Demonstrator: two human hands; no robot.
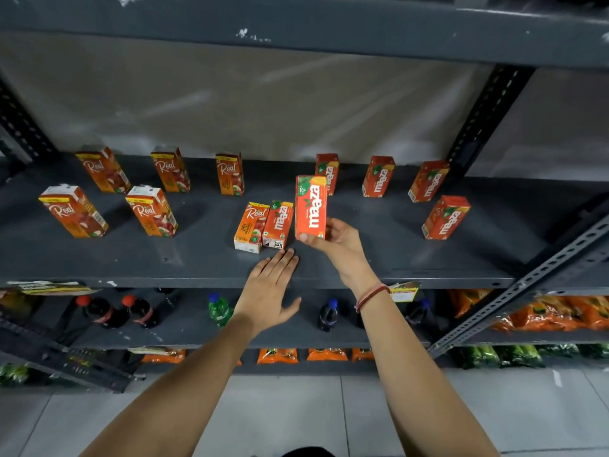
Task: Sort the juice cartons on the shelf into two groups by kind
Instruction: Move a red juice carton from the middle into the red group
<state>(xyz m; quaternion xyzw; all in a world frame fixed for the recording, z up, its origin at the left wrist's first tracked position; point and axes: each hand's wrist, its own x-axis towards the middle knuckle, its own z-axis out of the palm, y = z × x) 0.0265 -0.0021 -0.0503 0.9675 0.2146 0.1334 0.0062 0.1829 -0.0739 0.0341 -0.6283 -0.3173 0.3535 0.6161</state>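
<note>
Near the shelf's front edge, right hand grips a Maaza carton; left hand, released, could topple the leaning Real carton.

held Maaza carton: lower edge hidden by right hand
rear Maaza carton: partly occluded by held one
bottles: labels unreadable
forearms: cut off at btm edge

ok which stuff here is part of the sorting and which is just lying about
Job: Real cartons, Maaza cartons, held Maaza carton in right hand, left hand, shelf.

Lying about: bottles and snack packs on lower shelves.
</note>
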